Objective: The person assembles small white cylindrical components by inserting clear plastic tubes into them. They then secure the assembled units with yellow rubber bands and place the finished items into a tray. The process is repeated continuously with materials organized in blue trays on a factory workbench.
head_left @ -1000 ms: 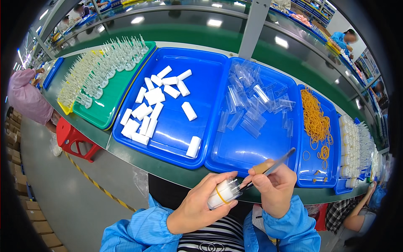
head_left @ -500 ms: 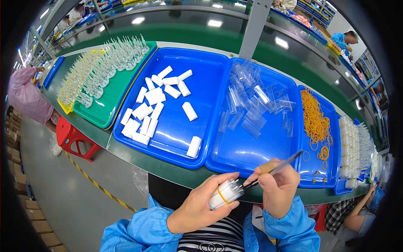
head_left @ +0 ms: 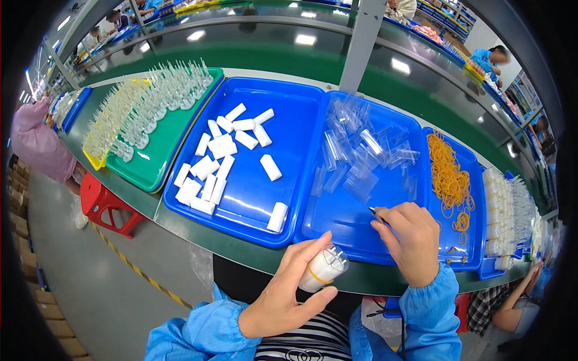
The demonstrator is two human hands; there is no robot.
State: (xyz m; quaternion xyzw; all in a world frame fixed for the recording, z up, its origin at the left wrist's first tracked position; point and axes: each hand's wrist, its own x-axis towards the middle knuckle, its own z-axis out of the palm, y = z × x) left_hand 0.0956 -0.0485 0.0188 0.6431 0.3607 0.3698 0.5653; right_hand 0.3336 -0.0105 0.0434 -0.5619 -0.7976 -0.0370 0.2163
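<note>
My left hand (head_left: 282, 296) wraps round a white cylindrical bundle (head_left: 317, 278) with a yellow rubber band about its lower part. Several clear tube ends show at the bundle's top, which tilts up to the right. Over the front of the clear-piece tray, my right hand (head_left: 415, 237) is closed on a slim dark tool, mostly hidden by the fingers; its dark tip (head_left: 372, 209) sticks out to the left. Behind that hand, a blue tray (head_left: 337, 224) holds many clear plastic sleeves (head_left: 361, 174). White blocks (head_left: 223, 146) lie in the blue tray (head_left: 253, 207) to its left.
Orange rubber bands (head_left: 448, 174) fill a narrow blue tray (head_left: 478, 253) at right, beside racks of white parts (head_left: 500, 210). Clear spiky parts (head_left: 174, 90) stand on a green tray (head_left: 141, 171) at left. A red stool (head_left: 108, 207) stands below; a metal post (head_left: 363, 48) rises behind.
My right hand has drawn the tool away from the bundle's top, moving right and up, and turned back-up over the tray. My left hand has tipped the bundle more upright.
</note>
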